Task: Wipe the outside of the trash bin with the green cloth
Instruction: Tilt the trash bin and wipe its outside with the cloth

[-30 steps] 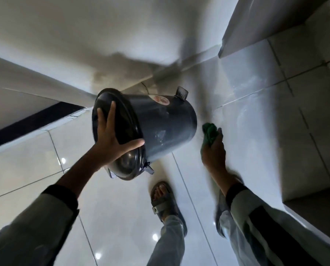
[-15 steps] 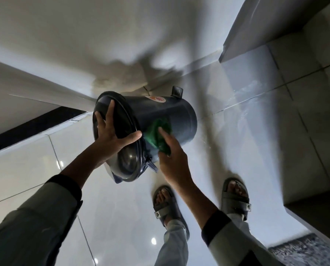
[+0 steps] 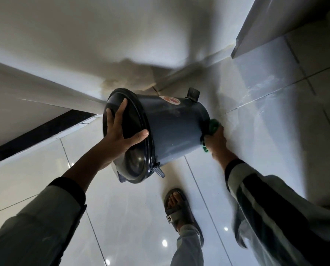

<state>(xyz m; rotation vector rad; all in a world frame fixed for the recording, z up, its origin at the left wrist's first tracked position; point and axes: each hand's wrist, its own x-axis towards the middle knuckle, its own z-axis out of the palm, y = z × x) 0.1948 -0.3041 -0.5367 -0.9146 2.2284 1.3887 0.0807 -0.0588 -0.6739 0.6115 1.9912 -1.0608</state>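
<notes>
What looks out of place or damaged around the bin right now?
The wall has a brownish stained patch low in the corner, just behind the trash bin. The bin itself is tipped on its side in mid-air, but deliberately: the left hand steadies its lid while the right hand presses the green cloth against its base.

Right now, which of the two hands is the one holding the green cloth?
The right hand, pressing the green cloth against the trash bin's bottom end. The left hand holds no cloth; it lies spread on the lid.
</notes>
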